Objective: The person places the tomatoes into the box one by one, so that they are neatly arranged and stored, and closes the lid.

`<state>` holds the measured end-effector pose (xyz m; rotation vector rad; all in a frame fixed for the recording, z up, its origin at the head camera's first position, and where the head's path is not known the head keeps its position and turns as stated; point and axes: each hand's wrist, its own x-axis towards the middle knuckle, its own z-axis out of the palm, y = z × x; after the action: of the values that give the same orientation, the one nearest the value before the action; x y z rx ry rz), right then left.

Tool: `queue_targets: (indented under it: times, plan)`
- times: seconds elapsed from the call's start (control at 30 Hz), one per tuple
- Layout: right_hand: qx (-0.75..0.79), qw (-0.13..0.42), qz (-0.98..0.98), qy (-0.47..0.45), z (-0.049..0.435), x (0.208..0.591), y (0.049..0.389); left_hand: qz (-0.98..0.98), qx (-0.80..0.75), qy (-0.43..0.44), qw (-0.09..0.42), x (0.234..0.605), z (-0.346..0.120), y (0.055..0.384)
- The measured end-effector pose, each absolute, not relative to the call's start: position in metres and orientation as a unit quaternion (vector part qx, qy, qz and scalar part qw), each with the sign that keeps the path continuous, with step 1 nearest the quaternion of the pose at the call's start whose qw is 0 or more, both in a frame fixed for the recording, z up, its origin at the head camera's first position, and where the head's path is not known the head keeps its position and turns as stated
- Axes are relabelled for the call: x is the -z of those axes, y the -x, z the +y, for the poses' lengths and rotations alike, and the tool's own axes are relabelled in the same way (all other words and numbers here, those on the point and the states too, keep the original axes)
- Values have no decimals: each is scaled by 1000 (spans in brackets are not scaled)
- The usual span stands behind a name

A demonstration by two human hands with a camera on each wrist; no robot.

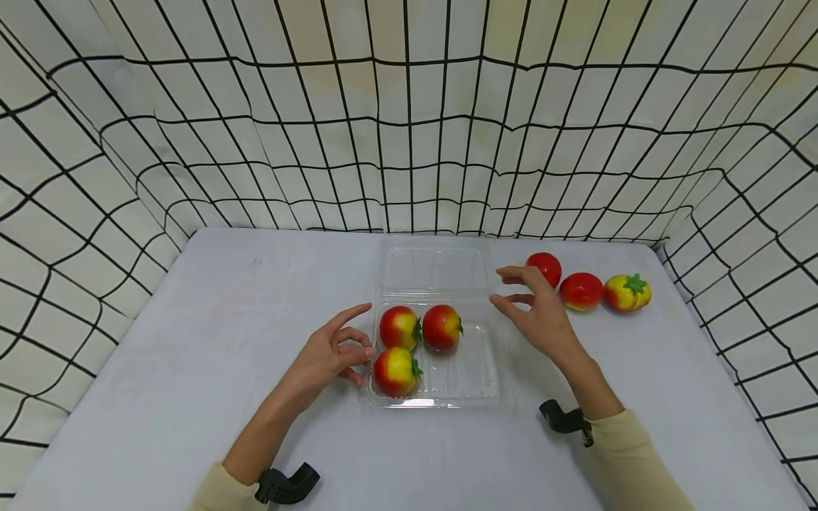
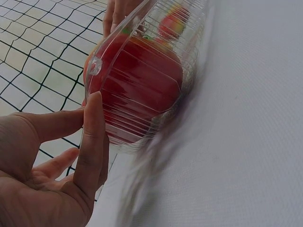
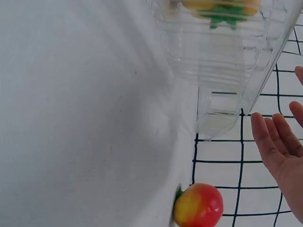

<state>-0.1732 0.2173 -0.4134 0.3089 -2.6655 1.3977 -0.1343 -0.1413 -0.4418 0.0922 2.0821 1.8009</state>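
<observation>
A clear plastic clamshell box [image 1: 476,365] lies with its lid [image 1: 436,268] folded back behind it. Three red-and-yellow tomato-like fruits with green leaves sit in its left and back part: one back left [image 1: 397,326], one back right [image 1: 442,328], one front left [image 1: 394,372]. My left hand [image 1: 329,355] pinches the box's left rim between thumb and finger, as the left wrist view shows at the fingertips [image 2: 94,101]. By the box's right side, my right hand [image 1: 543,319] holds nothing, thumb and fingers apart and slightly bent.
Three more fruits stand in a row at the back right: a red one [image 1: 544,267] partly behind my right hand, another red one [image 1: 581,292] and a yellow-red one [image 1: 628,293]. Black wire mesh [image 1: 409,167] walls the white table [image 1: 211,341] at the back and sides.
</observation>
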Motion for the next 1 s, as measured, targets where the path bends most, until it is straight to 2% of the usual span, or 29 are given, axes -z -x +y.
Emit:
queue_targets:
  times: [0.57,1.0]
  plan:
    - [-449,100,-885,-71,240,418,189,740,-644,-37,189,442,-141,133]
    - [-445,108,-888,-28,248,419,194,742,-643,-35,187,443,-141,134]
